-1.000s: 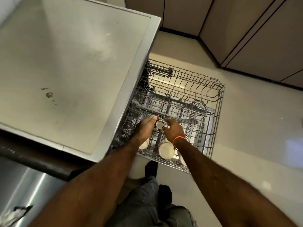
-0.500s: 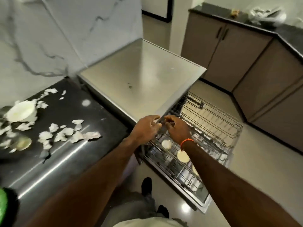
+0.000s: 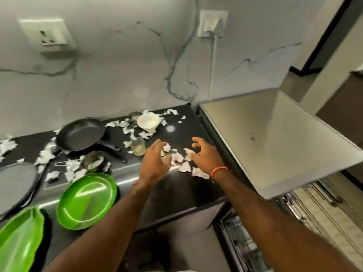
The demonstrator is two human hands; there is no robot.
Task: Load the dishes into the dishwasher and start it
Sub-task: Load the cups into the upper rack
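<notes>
Both my hands hover over the black counter [image 3: 176, 193], fingers spread and holding nothing. My left hand [image 3: 155, 161] is just right of a dirty glass [image 3: 139, 147]. My right hand [image 3: 204, 156], with an orange wristband, is above torn white scraps [image 3: 184, 165]. Dirty dishes lie on the counter: a black frying pan [image 3: 80, 134], a white bowl [image 3: 148, 121], a small steel bowl [image 3: 92, 160], two green plates [image 3: 86, 199] [image 3: 17, 240] and a dark plate [image 3: 13, 185]. The dishwasher's pulled-out rack [image 3: 306, 216] shows at the lower right, under its steel top [image 3: 275, 134].
White scraps litter the counter from the left edge to the dishwasher. A marble wall with two sockets [image 3: 47, 34] [image 3: 213, 23] and a hanging cord stands behind. Brown cabinets are at the far right.
My view swung up from the dishwasher rack to the counter. Both hands left the rack and the small steel cup there, and now reach over the scraps on the counter.
</notes>
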